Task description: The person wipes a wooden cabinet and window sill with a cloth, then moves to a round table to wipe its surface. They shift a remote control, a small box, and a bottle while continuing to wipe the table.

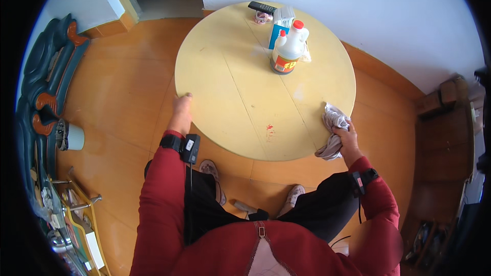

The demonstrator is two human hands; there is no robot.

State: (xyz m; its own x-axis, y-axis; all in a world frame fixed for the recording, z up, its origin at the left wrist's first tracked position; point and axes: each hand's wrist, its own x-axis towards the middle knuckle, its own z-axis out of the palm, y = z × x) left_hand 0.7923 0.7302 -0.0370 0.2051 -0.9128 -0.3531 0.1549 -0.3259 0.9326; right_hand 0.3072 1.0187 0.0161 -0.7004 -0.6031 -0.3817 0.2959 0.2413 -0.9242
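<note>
My left hand (182,112) grips the left edge of a round, pale yellow table (215,80), its thumb lying on top. At the near right edge, my right hand (347,138) holds a crumpled grey-white cloth (333,126), part of which hangs over the rim. Beyond the middle of the table stands a plastic jug (292,48) with a red cap, a handle and dark liquid low inside. A smaller red-capped bottle (281,40) stands beside it, partly hidden. Red marks (270,130) show on the tabletop between my hands.
A black remote control (262,7), a pinkish coiled item (262,17) and a blue-and-white box (279,32) sit at the table's far side. To the left are a dark green sofa (46,65), a waste bin (76,137) and a laden yellow-edged cart (82,214). A brown cabinet (441,153) stands right.
</note>
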